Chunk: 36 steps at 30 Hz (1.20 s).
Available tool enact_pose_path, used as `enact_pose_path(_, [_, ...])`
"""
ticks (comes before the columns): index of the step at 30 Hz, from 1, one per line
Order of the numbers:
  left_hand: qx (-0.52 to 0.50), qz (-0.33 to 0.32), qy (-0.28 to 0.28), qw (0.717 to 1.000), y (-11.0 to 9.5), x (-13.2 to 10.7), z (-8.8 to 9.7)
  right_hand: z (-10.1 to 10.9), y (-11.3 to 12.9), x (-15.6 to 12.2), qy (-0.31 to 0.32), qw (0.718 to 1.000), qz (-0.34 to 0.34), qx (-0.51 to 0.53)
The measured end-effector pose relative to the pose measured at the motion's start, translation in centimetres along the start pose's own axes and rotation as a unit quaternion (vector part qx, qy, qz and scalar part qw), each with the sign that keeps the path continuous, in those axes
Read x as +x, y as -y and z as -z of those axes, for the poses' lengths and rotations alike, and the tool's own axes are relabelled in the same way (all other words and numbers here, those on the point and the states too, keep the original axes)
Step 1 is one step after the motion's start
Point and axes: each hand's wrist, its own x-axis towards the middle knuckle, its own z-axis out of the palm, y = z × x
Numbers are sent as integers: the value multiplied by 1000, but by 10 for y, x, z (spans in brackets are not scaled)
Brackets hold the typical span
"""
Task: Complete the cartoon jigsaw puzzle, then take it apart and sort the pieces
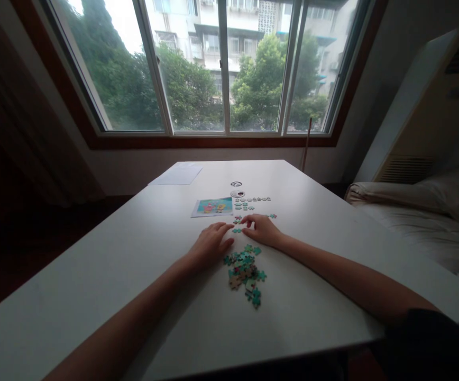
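My left hand [210, 242] rests on the table with its fingers stretched out, the fingertips beside a few puzzle pieces [236, 230]. Opposite it, my right hand [265, 230] reaches in from the right. Its thumb and index finger are apart and curved, with the tips at the same small pieces; I see no piece held between them. Nearer to me than both hands lies a loose pile of green and brown puzzle pieces [245, 267]. Beyond the hands, several pieces [253, 199] are laid out in rows. Left of these rows is a colourful picture sheet [214, 206].
Two small round items [236, 184] [238, 194] lie farther back on the white table [134, 254]. Pale papers [177, 173] are at the far left corner. A window stands behind the table, and a covered sofa [404, 211] is at the right.
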Motion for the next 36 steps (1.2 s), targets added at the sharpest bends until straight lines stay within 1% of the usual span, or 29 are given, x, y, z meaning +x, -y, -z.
enact_pose_path(2, [15,9,33,999,-1,-1,0,0,1,-3,-12,1000,16,6])
enact_pose_path(4, [29,16,56,998,-2,-2,-1,1,2,-7,-7,999,32,4])
enact_pose_path(7, [48,27,78,995,-2,-2,-2,0,3,-9,2,999,39,-12])
enact_pose_path(10, [60,36,92,993,-4,-1,-3,-1,3,-10,-3,999,31,-27])
enact_pose_path(14, [58,39,87,994,-5,-1,-2,-1,3,-11,-4,999,22,-42])
enact_pose_path(19, [50,34,73,995,-6,-1,-2,1,4,-12,-3,999,25,-45])
enact_pose_path(29, [61,34,80,994,-8,1,-3,5,4,-12,-6,999,16,-31])
enact_pose_path(33, [65,34,85,994,-7,0,-3,9,5,-10,-20,1000,-22,-3])
enact_pose_path(34, [65,33,84,994,-7,0,-3,11,5,-9,-14,999,-37,8])
enact_pose_path(36, [64,33,83,994,-6,-1,-3,16,5,-9,23,998,-57,34])
